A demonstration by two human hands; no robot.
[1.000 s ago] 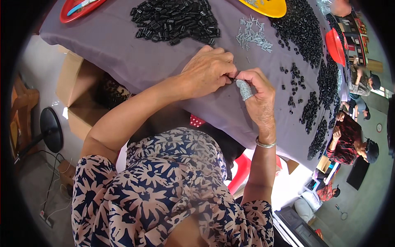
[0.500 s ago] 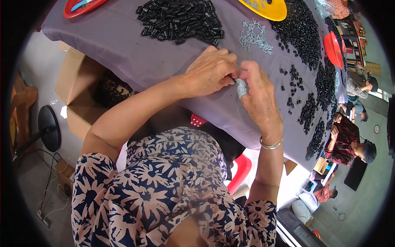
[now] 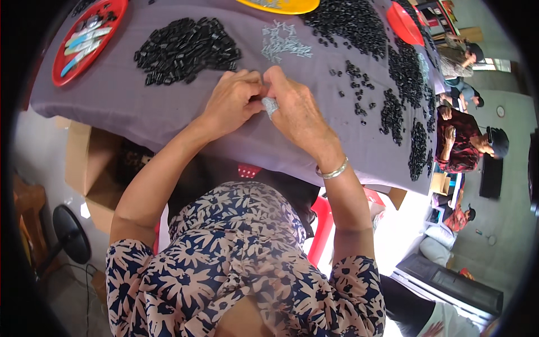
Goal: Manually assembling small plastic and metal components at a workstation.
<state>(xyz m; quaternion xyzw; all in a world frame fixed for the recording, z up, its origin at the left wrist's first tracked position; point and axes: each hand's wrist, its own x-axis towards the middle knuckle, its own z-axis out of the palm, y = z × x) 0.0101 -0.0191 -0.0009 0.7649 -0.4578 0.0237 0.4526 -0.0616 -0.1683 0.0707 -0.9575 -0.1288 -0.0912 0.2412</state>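
Your left hand and right hand pinch together on a small grey piece, mostly hidden; the orange tray is cut off above the surface.

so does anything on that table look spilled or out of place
Nothing stands out. The small black parts lie in loose heaps on the grey cloth, with a few strays to the right. Both hands, left and right, meet over a small silvery piece.

left hand, right hand, fingertips pinched together
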